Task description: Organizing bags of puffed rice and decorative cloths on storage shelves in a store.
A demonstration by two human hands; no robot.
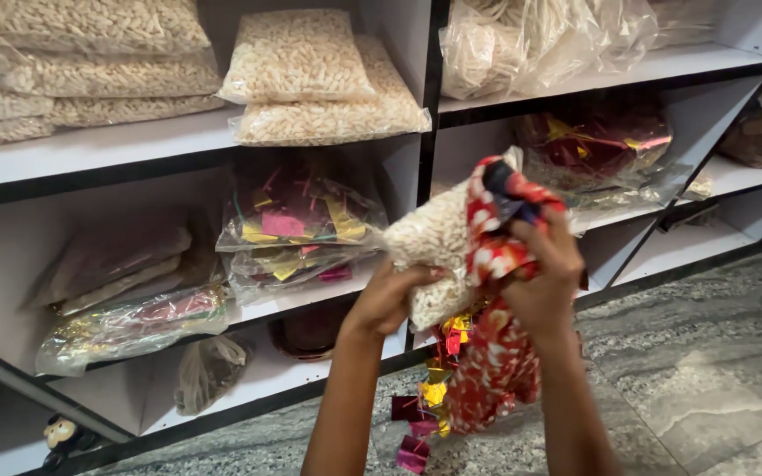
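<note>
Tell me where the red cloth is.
Head view, centre-right: the red cloth hangs from the right hand, beside the puffed-rice bag in the left hand.

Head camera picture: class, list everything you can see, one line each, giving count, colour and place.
Shelves: several, white, across the back.
Puffed-snack bags: several, cream, top shelves.
Foil decoration bags: several, pink and gold, middle shelves.
Small figure: one, dark, bottom left.
Floor: grey stone, lower right.
Snack packet: one, cream, in the hands.
Cloth: one, red with white spots, in the hands.
Left hand: under the snack packet.
Right hand: gripping the cloth.
</note>
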